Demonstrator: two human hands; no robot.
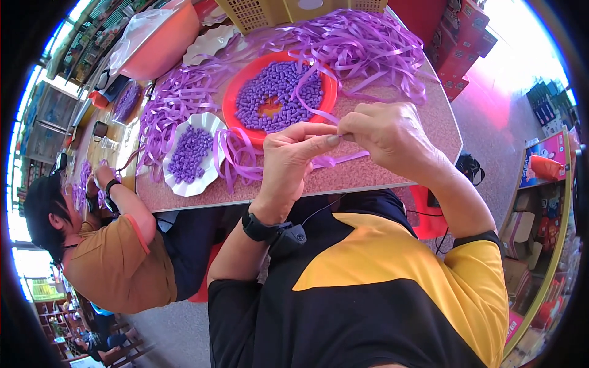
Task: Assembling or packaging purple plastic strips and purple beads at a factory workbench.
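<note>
My left hand (287, 156) and my right hand (392, 135) meet above the table's near edge, thumbs and fingers pinched together. Between them runs a thin purple ribbon (320, 113), which loops back over the red plate. Whether a bead sits in the pinch is hidden by my fingertips. Just beyond my hands, the round red plate (229, 104) holds many small purple beads (261, 86), with its orange-red bottom showing in the middle. To the left, a scalloped white dish (195, 189) carries more purple beads (189, 153). A ribbon tail (343, 159) lies under my wrists.
Heaps of purple ribbon (368, 49) cover the far right and left of the table (392, 175). A yellow basket (245, 15) and a pink tub (161, 46) stand at the back. On the left, another person (116, 264) handles purple material. Shelves (527, 245) stand right.
</note>
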